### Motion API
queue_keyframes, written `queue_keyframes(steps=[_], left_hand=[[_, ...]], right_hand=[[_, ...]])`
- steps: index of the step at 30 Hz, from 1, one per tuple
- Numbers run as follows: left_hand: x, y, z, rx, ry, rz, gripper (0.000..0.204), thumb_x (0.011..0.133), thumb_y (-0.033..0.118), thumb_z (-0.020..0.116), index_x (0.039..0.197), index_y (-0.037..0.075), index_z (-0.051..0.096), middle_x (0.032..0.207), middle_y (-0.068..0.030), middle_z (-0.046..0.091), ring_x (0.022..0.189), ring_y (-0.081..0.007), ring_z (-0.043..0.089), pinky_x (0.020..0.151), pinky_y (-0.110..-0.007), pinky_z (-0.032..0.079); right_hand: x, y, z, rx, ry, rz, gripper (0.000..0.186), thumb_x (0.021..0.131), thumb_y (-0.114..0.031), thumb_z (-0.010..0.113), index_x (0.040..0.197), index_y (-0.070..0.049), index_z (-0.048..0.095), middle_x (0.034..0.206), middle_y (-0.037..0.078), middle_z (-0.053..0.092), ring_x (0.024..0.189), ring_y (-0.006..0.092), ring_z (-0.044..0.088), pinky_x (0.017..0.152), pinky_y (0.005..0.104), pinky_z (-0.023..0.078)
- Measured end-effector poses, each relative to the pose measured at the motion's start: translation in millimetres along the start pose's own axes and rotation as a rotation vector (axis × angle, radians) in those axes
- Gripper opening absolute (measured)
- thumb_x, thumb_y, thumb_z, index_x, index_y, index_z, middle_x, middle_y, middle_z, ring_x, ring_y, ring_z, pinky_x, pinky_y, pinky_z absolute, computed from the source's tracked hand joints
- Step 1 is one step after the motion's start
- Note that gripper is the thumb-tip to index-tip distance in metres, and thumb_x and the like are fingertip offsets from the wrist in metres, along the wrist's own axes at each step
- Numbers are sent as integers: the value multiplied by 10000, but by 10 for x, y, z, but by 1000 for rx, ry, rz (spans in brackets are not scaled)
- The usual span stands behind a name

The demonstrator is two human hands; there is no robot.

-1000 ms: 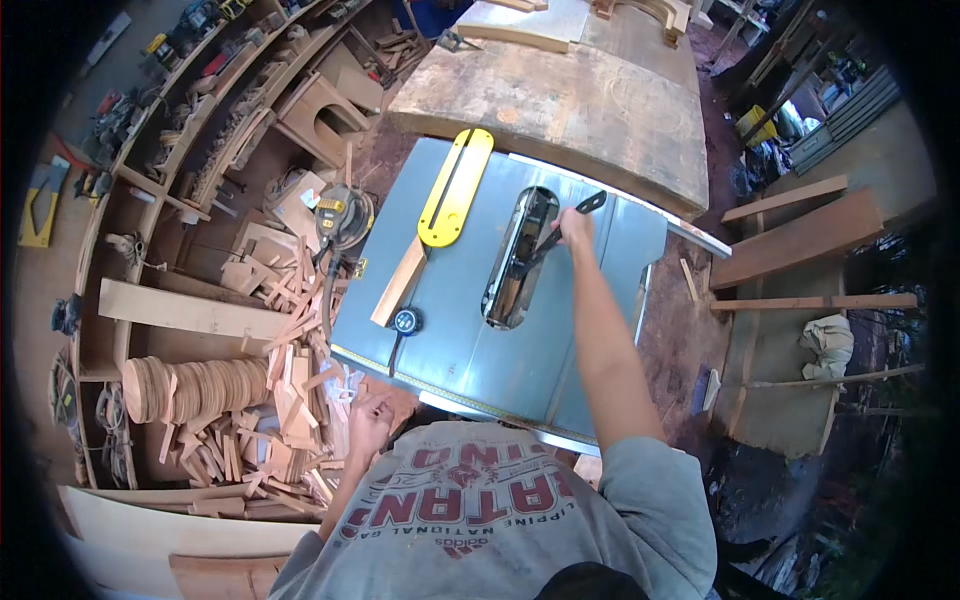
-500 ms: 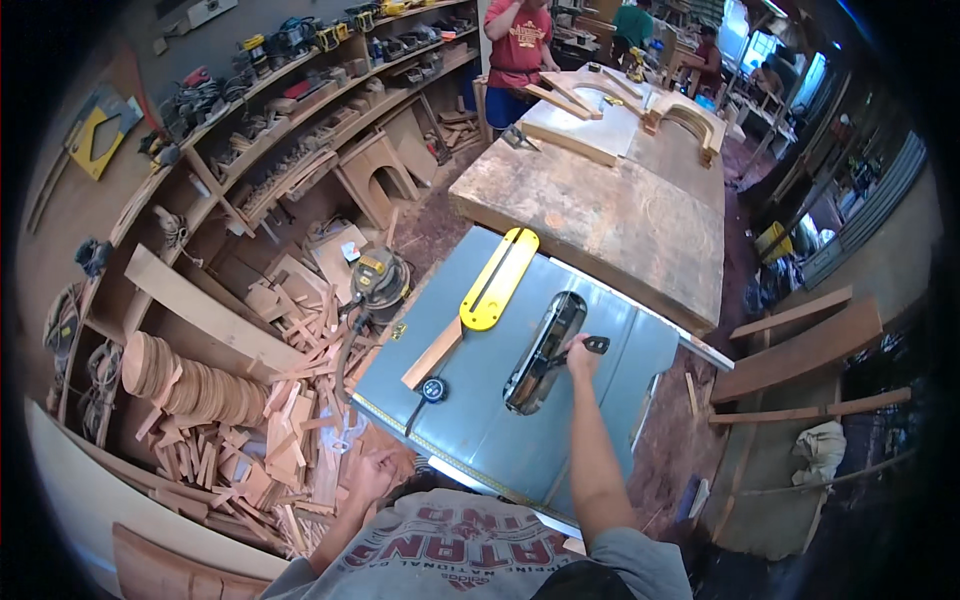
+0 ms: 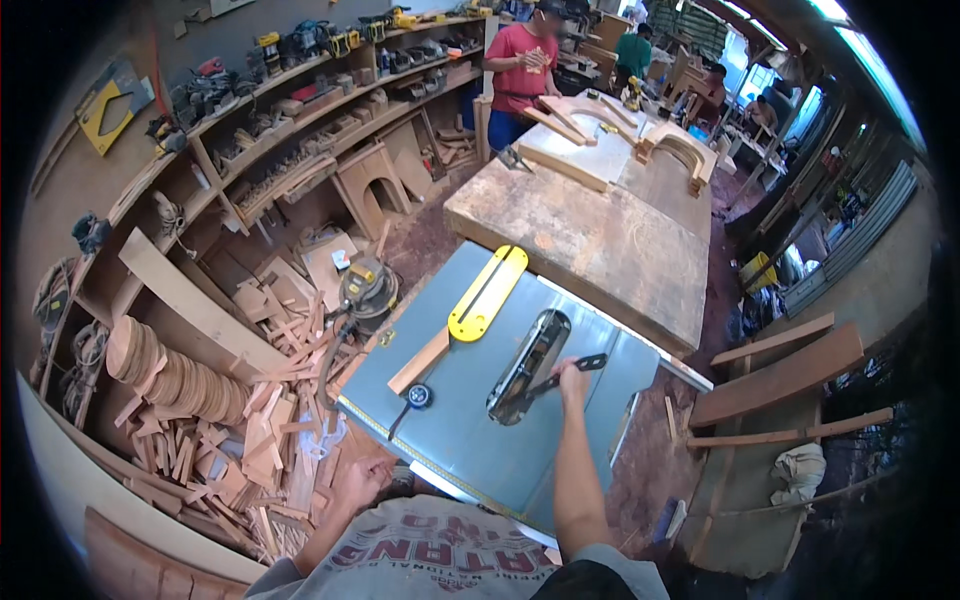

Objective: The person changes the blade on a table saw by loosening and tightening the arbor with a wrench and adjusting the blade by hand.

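My right hand (image 3: 571, 380) is closed round a flat black wrench (image 3: 590, 362), its far end reaching down into the open throat slot (image 3: 530, 367) of the grey table saw (image 3: 465, 400). Below the saw's front left edge, my left hand (image 3: 368, 478) is curled; whatever it may grip is hidden. A yellow throat plate (image 3: 488, 293) lies loose on the saw top, left of the slot. Touching its near end is a short wooden strip (image 3: 420, 361). A round black tape measure (image 3: 419, 396) sits by the front rail.
A thick wooden workbench (image 3: 580, 235) adjoins the saw's far side, with curved wooden pieces (image 3: 680, 150) on it. A person in a red shirt (image 3: 520, 65) stands beyond. Wood offcuts (image 3: 235, 445) and a shop vacuum (image 3: 368, 290) are at left; boards (image 3: 780, 375) lean at right.
My right hand has turned the wrench slightly and moved a little nearer, its end still in the slot. The view has shifted slightly. The person in red has lowered a raised hand to the chest.
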State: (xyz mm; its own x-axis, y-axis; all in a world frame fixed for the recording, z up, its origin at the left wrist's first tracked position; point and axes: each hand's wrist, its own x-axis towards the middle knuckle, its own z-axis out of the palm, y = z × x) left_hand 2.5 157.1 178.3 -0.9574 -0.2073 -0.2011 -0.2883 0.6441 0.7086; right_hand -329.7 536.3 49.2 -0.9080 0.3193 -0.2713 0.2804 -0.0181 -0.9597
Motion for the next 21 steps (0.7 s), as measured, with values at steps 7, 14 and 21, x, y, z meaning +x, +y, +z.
queue_keyframes(steps=[7, 14, 21], left_hand=[[19, -369, 240, 61, 25, 60, 282, 935, 144, 603, 1140, 44, 769, 866, -152, 726, 775, -276, 707, 729, -397, 552], [93, -272, 232, -132, -72, -102, 292, 918, 142, 659, 1165, 24, 762, 773, -110, 707, 723, -156, 669, 675, -328, 520], [156, -414, 289, -113, -149, -42, 328, 833, 86, 736, 1145, -6, 780, 787, -136, 717, 682, -181, 662, 655, -337, 521]], right_hand=[[-177, -401, -54, -93, 149, -218, 188, 907, -126, 587, 750, -36, 641, 722, 86, 667, 691, 190, 643, 637, 368, 499], [-231, -688, -289, -99, 108, -325, 106, 810, -63, 567, 777, -40, 666, 769, 54, 658, 748, 164, 599, 708, 326, 478], [-837, -1039, -961, -97, 130, -149, 198, 909, -96, 581, 1067, -63, 697, 1014, 65, 701, 866, 151, 660, 676, 304, 570]])
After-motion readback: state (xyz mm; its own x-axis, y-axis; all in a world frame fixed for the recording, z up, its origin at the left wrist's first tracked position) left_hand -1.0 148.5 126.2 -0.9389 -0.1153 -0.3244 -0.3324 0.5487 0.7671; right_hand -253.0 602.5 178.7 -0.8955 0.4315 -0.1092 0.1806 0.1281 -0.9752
